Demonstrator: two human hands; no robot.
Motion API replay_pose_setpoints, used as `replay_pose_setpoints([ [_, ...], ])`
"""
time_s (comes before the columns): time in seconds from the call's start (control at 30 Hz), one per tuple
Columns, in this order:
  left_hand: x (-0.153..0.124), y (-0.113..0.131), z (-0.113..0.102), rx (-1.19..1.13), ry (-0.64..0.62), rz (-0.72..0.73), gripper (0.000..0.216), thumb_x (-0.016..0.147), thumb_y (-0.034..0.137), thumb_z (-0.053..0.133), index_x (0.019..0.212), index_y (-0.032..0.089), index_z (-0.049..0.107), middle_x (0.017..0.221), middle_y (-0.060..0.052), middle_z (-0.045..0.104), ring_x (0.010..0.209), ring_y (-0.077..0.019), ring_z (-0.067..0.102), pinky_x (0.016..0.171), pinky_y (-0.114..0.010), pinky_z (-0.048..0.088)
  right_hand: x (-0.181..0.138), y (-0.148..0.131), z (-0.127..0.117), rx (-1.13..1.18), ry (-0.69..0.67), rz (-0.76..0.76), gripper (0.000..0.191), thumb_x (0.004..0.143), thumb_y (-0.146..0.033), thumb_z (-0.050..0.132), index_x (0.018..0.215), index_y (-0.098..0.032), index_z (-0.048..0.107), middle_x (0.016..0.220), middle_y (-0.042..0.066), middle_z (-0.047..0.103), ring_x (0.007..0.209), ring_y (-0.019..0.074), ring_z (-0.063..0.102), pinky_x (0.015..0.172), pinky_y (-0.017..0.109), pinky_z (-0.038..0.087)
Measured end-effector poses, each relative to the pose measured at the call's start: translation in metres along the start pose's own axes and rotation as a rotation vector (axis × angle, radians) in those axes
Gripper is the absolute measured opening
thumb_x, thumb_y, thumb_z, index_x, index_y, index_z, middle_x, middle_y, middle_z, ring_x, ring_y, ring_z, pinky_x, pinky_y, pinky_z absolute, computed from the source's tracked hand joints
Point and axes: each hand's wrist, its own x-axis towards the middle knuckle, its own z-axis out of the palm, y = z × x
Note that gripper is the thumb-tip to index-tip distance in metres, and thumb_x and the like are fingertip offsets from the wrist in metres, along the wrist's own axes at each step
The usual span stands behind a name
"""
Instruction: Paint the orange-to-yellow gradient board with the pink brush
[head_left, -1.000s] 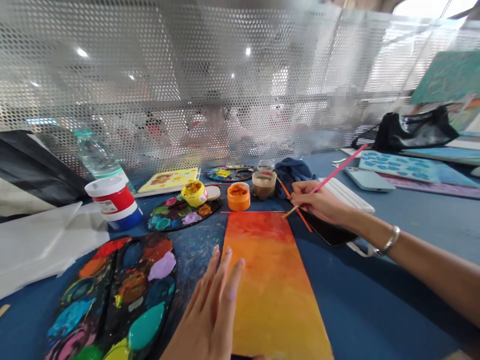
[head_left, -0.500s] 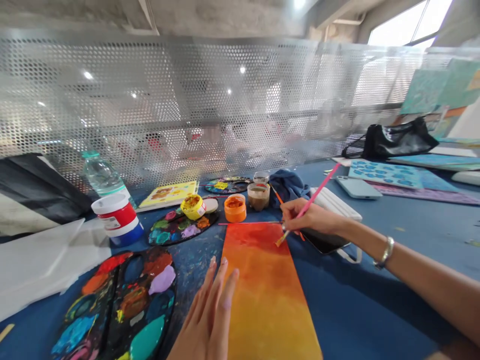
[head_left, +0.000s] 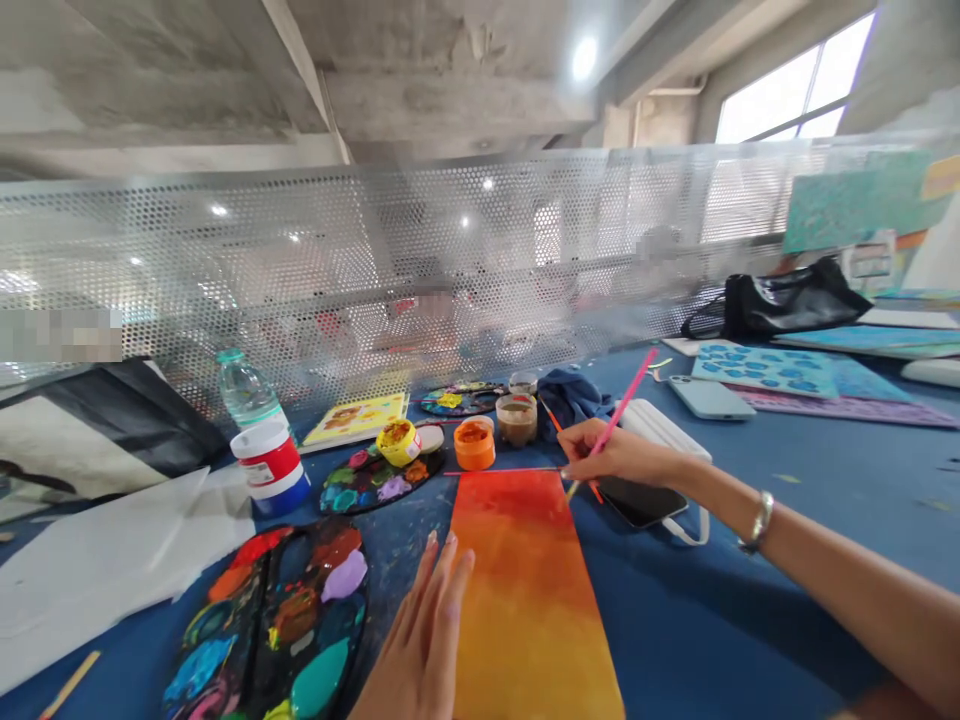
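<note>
My right hand (head_left: 616,452) pinches slim pink-handled paintbrush (head_left: 628,400); left hand (head_left: 420,640), fingers outstretched, flanks rectangular red-to-yellow canvas (head_left: 529,590) between them.

Head view, facing forward, downward, painting (head_left: 529,595) close

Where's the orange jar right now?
In the head view, the orange jar stands mid-picture just past the painting, with the yellow jar to its left and the brown-water cup to its right.

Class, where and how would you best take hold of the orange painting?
Grip the orange painting by its long edges, one hand from each side once the right hand sets the pink brush down: it lies flat, painted face up, so edges likely smudge least.
</note>
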Motion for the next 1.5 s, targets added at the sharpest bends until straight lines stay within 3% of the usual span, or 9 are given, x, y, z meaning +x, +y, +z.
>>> replay_pose_setpoints([
  [0.1, 0.001, 0.002, -0.003, 0.003, 0.007, 0.001, 0.104, 0.08, 0.045, 0.065, 0.152, 0.018, -0.005, 0.151, -0.02, 0.032, 0.136, -0.0368, 0.037, 0.1, -0.05, 0.048, 0.001, 0.003, 0.004, -0.021, 0.003, -0.003, 0.022, 0.068, -0.026, 0.064, 0.06, -0.02, 0.044, 0.051, -0.006, 0.051, 0.047, 0.0083, 0.044, 0.044, 0.022, 0.03],
  [0.27, 0.005, 0.005, -0.006, 0.023, 0.056, 0.043, 0.103, 0.083, 0.044, 0.062, 0.151, 0.019, -0.011, 0.15, -0.021, 0.035, 0.135, -0.038, 0.038, 0.095, -0.052, 0.051, 0.001, 0.001, 0.003, -0.065, 0.043, -0.034, 0.034, 0.061, -0.019, 0.064, 0.048, -0.02, 0.032, 0.045, -0.009, 0.033, 0.044, 0.0048, 0.03, 0.043, 0.022, 0.021],
  [0.43, 0.007, 0.01, -0.011, 0.01, -0.007, -0.027, 0.107, 0.079, 0.047, 0.066, 0.152, 0.018, -0.007, 0.148, -0.023, 0.036, 0.133, -0.0395, 0.041, 0.095, -0.053, 0.051, 0.002, 0.0, 0.011, -0.084, 0.108, -0.025, 0.028, 0.07, -0.031, 0.063, 0.058, -0.021, 0.04, 0.048, -0.006, 0.046, 0.045, 0.0074, 0.04, 0.042, 0.022, 0.027],
  [0.6, 0.007, 0.011, -0.012, -0.041, -0.017, -0.033, 0.107, 0.08, 0.048, 0.064, 0.151, 0.02, -0.01, 0.149, -0.022, 0.034, 0.133, -0.0401, 0.039, 0.096, -0.054, 0.05, 0.002, 0.007, 0.007, -0.123, 0.133, -0.052, 0.037, 0.065, -0.019, 0.061, 0.05, -0.021, 0.028, 0.047, -0.009, 0.028, 0.045, 0.0058, 0.029, 0.043, 0.022, 0.021],
  [0.77, 0.01, 0.012, -0.014, -0.036, -0.016, -0.032, 0.107, 0.08, 0.051, 0.063, 0.151, 0.019, -0.011, 0.148, -0.023, 0.037, 0.131, -0.0409, 0.042, 0.093, -0.054, 0.052, 0.003, 0.011, 0.004, -0.131, 0.161, -0.062, 0.03, 0.071, -0.025, 0.062, 0.055, -0.022, 0.037, 0.049, -0.007, 0.037, 0.047, 0.0083, 0.034, 0.045, 0.024, 0.024],
  [0.93, 0.008, 0.013, -0.016, -0.073, -0.027, -0.053, 0.106, 0.081, 0.05, 0.064, 0.151, 0.023, -0.011, 0.15, -0.021, 0.034, 0.134, -0.0395, 0.039, 0.096, -0.053, 0.05, -0.002, -0.002, 0.002, -0.134, 0.235, -0.072, 0.039, 0.069, -0.022, 0.064, 0.051, -0.022, 0.029, 0.049, -0.008, 0.028, 0.048, 0.0086, 0.028, 0.047, 0.026, 0.022],
  [1.13, 0.0, 0.007, 0.0, -0.214, -0.021, -0.071, 0.102, 0.081, 0.047, 0.064, 0.152, 0.023, -0.006, 0.154, -0.02, 0.025, 0.14, -0.0386, 0.026, 0.103, -0.056, 0.043, -0.003, -0.018, 0.007, -0.049, 0.286, -0.09, 0.025, 0.083, -0.046, 0.056, 0.076, -0.022, 0.057, 0.075, 0.003, 0.062, 0.068, 0.0162, 0.057, 0.064, 0.03, 0.046],
  [1.3, 0.003, 0.008, -0.002, -0.299, -0.051, -0.077, 0.107, 0.08, 0.049, 0.066, 0.151, 0.024, -0.009, 0.155, -0.023, 0.022, 0.141, -0.0392, 0.022, 0.104, -0.059, 0.04, -0.025, -0.017, 0.032, -0.021, 0.323, -0.067, 0.033, 0.089, -0.054, 0.047, 0.092, -0.023, 0.055, 0.096, 0.007, 0.062, 0.089, 0.0217, 0.059, 0.078, 0.033, 0.049],
  [1.5, 0.002, 0.008, -0.003, -0.443, -0.075, -0.074, 0.115, 0.075, 0.063, 0.063, 0.15, 0.025, -0.015, 0.157, -0.023, 0.012, 0.142, -0.0397, 0.014, 0.107, -0.062, 0.032, -0.069, -0.028, 0.074, 0.022, 0.171, 0.048, 0.052, 0.081, -0.063, 0.053, 0.117, -0.026, 0.048, 0.117, 0.011, 0.056, 0.107, 0.027, 0.056, 0.098, 0.039, 0.044],
])
